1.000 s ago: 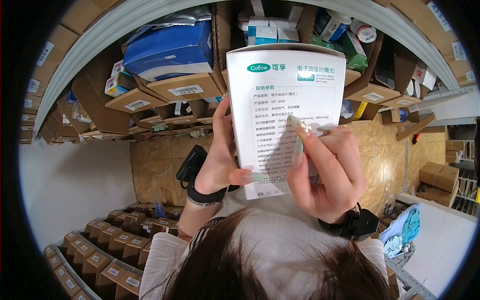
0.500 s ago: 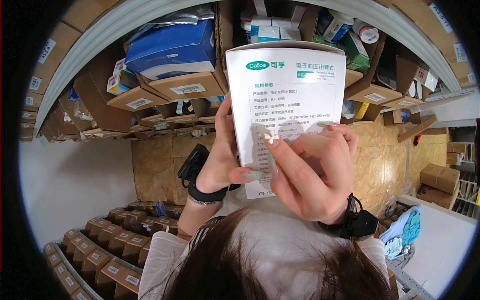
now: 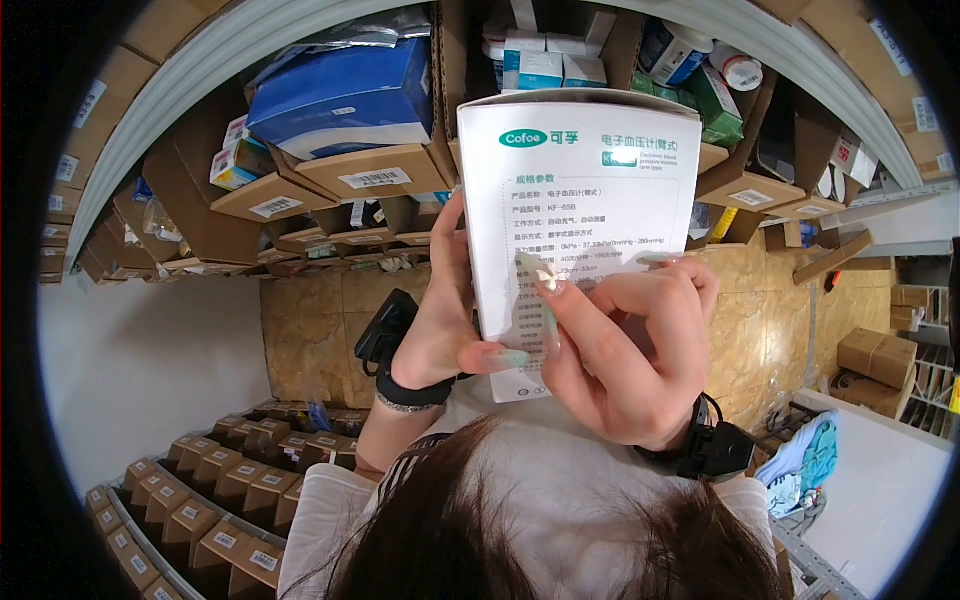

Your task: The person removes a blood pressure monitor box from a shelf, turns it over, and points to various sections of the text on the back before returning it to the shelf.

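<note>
A white Cofoe blood pressure monitor box (image 3: 590, 215) stands upright before me, its printed specification side facing me. My left hand (image 3: 450, 320) is closed around its left edge, with the thumb across the lower front and the fingers partly hidden behind. In front of the printed text is my right hand (image 3: 635, 350). Its index fingertip, with a bow-decorated nail, lies over the lines of text, the thumb is below it, and the other fingers are bent near the box's right side. Both wrists wear black straps with devices.
Behind the box, shelves hold cardboard bins with barcode labels (image 3: 375, 179), a large blue package (image 3: 340, 100), small white-and-blue boxes (image 3: 540, 70) and bottles (image 3: 675, 50). More bins (image 3: 235, 490) line the lower left. Cartons (image 3: 875, 358) and blue clothing (image 3: 805, 455) are at the right.
The box has shifted slightly right and tilted a little in my hands. My right index finger stays over the text, now with a slightly different line beside it.
</note>
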Available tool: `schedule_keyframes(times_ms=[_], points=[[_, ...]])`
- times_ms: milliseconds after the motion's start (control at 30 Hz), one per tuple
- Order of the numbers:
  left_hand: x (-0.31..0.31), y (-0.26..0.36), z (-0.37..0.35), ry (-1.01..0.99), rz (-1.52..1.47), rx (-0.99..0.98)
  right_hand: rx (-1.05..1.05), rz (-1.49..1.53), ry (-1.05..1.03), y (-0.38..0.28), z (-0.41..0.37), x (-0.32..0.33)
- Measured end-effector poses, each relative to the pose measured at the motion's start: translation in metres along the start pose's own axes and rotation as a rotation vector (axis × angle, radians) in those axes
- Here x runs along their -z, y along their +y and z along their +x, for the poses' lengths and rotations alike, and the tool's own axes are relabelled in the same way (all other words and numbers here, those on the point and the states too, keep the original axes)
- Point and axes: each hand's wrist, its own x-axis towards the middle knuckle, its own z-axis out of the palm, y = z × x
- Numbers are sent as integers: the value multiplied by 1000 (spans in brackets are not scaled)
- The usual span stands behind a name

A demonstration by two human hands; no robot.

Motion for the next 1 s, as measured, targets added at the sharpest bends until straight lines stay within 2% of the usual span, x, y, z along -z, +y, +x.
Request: schedule_keyframes(times_ms=[200,1000], points=[[5,-3,-1,22,34,64,9,13,5,1,0,0],[8,-5,-2,26,69,69,-1,60,34,5,-4,1]])
